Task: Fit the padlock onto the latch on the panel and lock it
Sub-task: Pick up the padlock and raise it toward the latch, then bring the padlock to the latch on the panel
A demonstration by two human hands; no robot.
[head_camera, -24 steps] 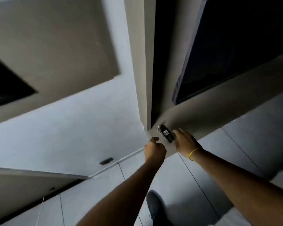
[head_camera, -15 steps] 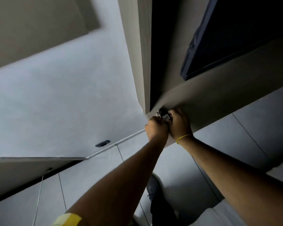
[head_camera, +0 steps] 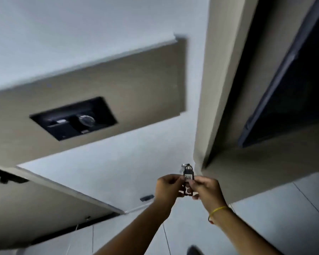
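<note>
A small black padlock (head_camera: 188,174) with a white label hangs upright between my hands, just left of the lower corner of a beige panel (head_camera: 247,168). A bit of silver metal (head_camera: 184,165) shows at its top; whether this is the latch or a key I cannot tell. My left hand (head_camera: 168,186) pinches the lock's left side. My right hand (head_camera: 206,188), with a yellow band on the wrist, grips its right side and bottom. The lock's lower half is hidden by my fingers.
A beige wall cabinet (head_camera: 99,100) with a dark recessed window (head_camera: 73,118) is at the left. A dark framed opening (head_camera: 293,89) sits in the panel at the right. Grey floor tiles (head_camera: 284,208) and a dark shoe (head_camera: 194,250) lie below.
Both hands came together on the padlock and now hold it upright left of the panel corner. The camera swung, so the left cabinet with its window is back in view.
</note>
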